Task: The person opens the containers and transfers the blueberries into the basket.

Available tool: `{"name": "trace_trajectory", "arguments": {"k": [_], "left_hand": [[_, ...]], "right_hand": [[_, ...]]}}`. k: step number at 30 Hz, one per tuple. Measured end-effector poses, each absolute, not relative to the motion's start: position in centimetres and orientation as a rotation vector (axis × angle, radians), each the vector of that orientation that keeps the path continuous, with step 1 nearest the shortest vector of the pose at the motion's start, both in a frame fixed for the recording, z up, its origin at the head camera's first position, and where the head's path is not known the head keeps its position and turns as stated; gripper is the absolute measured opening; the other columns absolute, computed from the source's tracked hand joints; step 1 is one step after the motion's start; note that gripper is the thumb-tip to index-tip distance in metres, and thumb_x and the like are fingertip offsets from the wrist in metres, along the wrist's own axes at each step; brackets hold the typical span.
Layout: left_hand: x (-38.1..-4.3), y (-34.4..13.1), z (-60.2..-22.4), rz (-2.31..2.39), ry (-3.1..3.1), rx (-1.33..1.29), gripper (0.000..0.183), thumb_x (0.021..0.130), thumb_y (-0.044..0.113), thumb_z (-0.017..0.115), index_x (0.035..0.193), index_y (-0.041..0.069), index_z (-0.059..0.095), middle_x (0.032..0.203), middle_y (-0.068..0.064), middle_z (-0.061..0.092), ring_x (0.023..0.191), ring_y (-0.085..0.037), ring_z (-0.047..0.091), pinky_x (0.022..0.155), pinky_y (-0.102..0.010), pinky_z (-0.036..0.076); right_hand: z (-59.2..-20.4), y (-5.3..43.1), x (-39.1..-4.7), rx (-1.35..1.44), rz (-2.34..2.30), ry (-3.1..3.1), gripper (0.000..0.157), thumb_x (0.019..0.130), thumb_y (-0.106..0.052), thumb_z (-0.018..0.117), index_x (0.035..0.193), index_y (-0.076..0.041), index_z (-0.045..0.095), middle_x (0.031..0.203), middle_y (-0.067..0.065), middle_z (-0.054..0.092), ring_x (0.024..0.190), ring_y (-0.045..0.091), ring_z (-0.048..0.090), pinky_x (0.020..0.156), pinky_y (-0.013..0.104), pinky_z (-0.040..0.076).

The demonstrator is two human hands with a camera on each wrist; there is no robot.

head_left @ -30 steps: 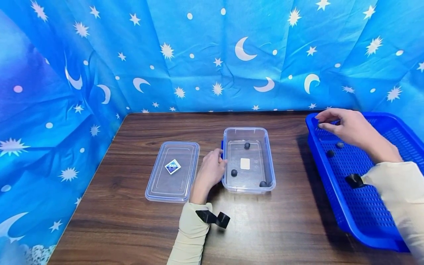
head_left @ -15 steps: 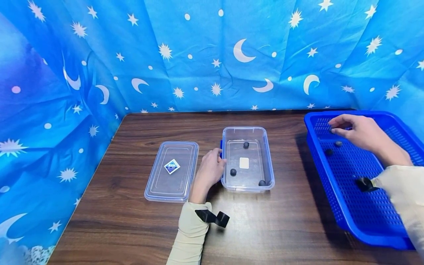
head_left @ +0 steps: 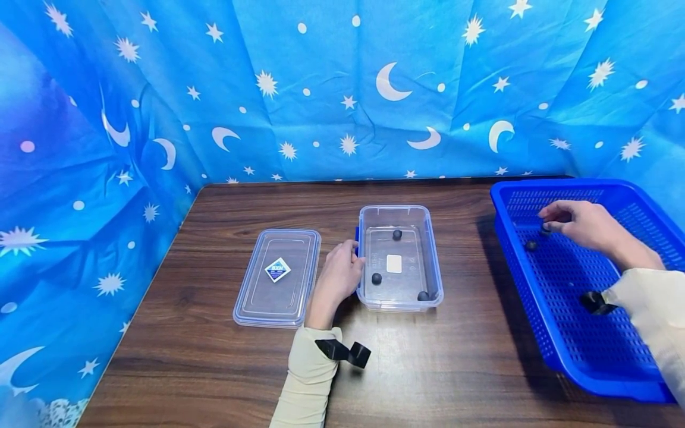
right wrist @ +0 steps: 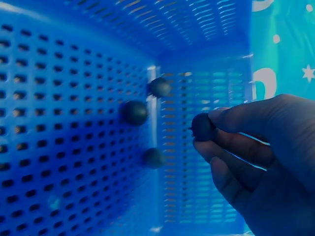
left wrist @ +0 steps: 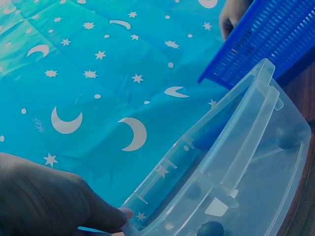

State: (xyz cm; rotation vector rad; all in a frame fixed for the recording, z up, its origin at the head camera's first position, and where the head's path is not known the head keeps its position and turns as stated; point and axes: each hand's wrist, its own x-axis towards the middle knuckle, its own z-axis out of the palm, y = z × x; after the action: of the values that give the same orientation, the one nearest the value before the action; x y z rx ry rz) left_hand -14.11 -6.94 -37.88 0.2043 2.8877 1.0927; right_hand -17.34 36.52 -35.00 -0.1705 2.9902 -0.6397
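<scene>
My left hand (head_left: 342, 270) lies at the left side of a clear plastic box (head_left: 398, 309). In the left wrist view its thumb and a finger pinch the box's rim. Inside the box are three small dark balls; one ball (head_left: 397, 235) is near the far end. Over the far left part of a blue plastic basket (head_left: 562, 351), my right hand (head_left: 588, 226) pinches a dark ball (right wrist: 203, 127) between thumb and fingers. Several more dark balls lie in the basket by its wall, among them a larger-looking ball (right wrist: 134, 113) in the right wrist view.
A clear lid (head_left: 278, 303) with a diamond-shaped label lies flat on the brown wooden table (head_left: 214, 368), left of my left hand. A blue cloth (head_left: 321, 59) with moons and stars hangs behind and to the left.
My right hand has moved right and a little nearer inside the basket, away from its far left rim. The left hand and the box have stayed in place.
</scene>
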Motion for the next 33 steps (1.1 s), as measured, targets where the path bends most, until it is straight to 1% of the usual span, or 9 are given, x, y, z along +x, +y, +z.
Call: {"name": "trace_trajectory", "arguments": {"k": [5, 9, 12, 16, 22, 25, 29, 31, 33], "left_hand": [[-14.1, -7.0, -37.9, 1.093, 2.887, 0.202, 0.036, 0.094, 0.013, 0.058, 0.126, -0.002, 0.055, 0.086, -0.006, 0.056, 0.085, -0.022, 0.055, 0.079, -0.036, 0.047], [-14.2, -7.0, -38.1, 1.096, 2.884, 0.198, 0.036, 0.094, 0.013, 0.058, 0.126, -0.002, 0.055, 0.086, -0.006, 0.056, 0.085, -0.022, 0.055, 0.079, -0.036, 0.047], [-14.2, -7.0, -38.1, 1.096, 2.882, 0.193, 0.036, 0.094, 0.013, 0.058, 0.126, -0.002, 0.055, 0.087, -0.006, 0.056, 0.085, -0.022, 0.055, 0.079, -0.036, 0.047], [-14.1, -7.0, -38.1, 1.091, 2.880, 0.186, 0.036, 0.094, 0.014, 0.058, 0.127, -0.001, 0.055, 0.087, -0.006, 0.056, 0.086, -0.022, 0.055, 0.079, -0.036, 0.047], [-14.1, -7.0, -38.0, 1.090, 2.885, 0.189, 0.036, 0.094, 0.014, 0.058, 0.127, -0.001, 0.055, 0.087, -0.006, 0.055, 0.086, -0.022, 0.054, 0.079, -0.036, 0.047], [-14.1, -7.0, -38.0, 1.089, 2.885, 0.193, 0.036, 0.094, 0.014, 0.057, 0.127, -0.001, 0.055, 0.087, -0.006, 0.056, 0.086, -0.022, 0.055, 0.079, -0.036, 0.047], [-14.1, -7.0, -38.1, 1.093, 2.888, 0.199, 0.036, 0.094, 0.013, 0.057, 0.127, -0.002, 0.055, 0.087, -0.006, 0.056, 0.086, -0.023, 0.055, 0.079, -0.037, 0.047], [-14.1, -7.0, -38.1, 1.103, 2.891, 0.208, 0.035, 0.093, 0.012, 0.058, 0.125, -0.002, 0.055, 0.087, -0.007, 0.056, 0.086, -0.023, 0.055, 0.080, -0.037, 0.047], [-14.1, -7.0, -38.2, 1.107, 2.896, 0.219, 0.035, 0.093, 0.012, 0.058, 0.124, -0.003, 0.056, 0.086, -0.007, 0.056, 0.085, -0.023, 0.055, 0.080, -0.038, 0.047]], "right_hand": [[-36.2, 37.1, -17.4, -0.180, -0.591, 2.957, 0.019, 0.090, -0.007, 0.060, 0.105, 0.005, 0.064, 0.098, 0.022, 0.067, 0.094, 0.041, 0.059, 0.075, 0.049, 0.044], [-36.9, 37.5, -17.5, -0.205, -0.554, 2.948, 0.016, 0.086, -0.006, 0.063, 0.099, 0.003, 0.066, 0.091, 0.016, 0.069, 0.083, 0.026, 0.061, 0.071, 0.039, 0.045], [-37.2, 37.6, -17.5, -0.205, -0.529, 2.919, 0.014, 0.085, -0.005, 0.063, 0.097, 0.002, 0.067, 0.089, 0.014, 0.069, 0.081, 0.020, 0.059, 0.069, 0.034, 0.044], [-37.4, 37.6, -17.4, -0.210, -0.489, 2.883, 0.014, 0.085, -0.003, 0.063, 0.097, 0.003, 0.066, 0.090, 0.016, 0.068, 0.083, 0.027, 0.060, 0.070, 0.037, 0.044], [-37.4, 37.6, -17.4, -0.222, -0.465, 2.871, 0.012, 0.084, -0.003, 0.063, 0.094, 0.003, 0.066, 0.088, 0.017, 0.068, 0.084, 0.033, 0.062, 0.070, 0.038, 0.045], [-37.4, 37.5, -17.4, -0.220, -0.469, 2.862, 0.012, 0.084, -0.003, 0.063, 0.094, 0.003, 0.066, 0.088, 0.018, 0.068, 0.085, 0.037, 0.062, 0.072, 0.044, 0.047], [-37.5, 37.5, -17.4, -0.224, -0.473, 2.857, 0.013, 0.084, -0.004, 0.063, 0.095, 0.004, 0.065, 0.091, 0.021, 0.067, 0.089, 0.042, 0.060, 0.076, 0.053, 0.045], [-37.5, 37.4, -17.4, -0.231, -0.463, 2.860, 0.013, 0.084, -0.005, 0.064, 0.095, 0.003, 0.065, 0.091, 0.020, 0.067, 0.088, 0.040, 0.060, 0.075, 0.051, 0.046], [-37.5, 37.4, -17.4, -0.237, -0.455, 2.862, 0.013, 0.084, -0.005, 0.064, 0.094, 0.002, 0.066, 0.090, 0.019, 0.068, 0.085, 0.037, 0.061, 0.073, 0.046, 0.046]]}}
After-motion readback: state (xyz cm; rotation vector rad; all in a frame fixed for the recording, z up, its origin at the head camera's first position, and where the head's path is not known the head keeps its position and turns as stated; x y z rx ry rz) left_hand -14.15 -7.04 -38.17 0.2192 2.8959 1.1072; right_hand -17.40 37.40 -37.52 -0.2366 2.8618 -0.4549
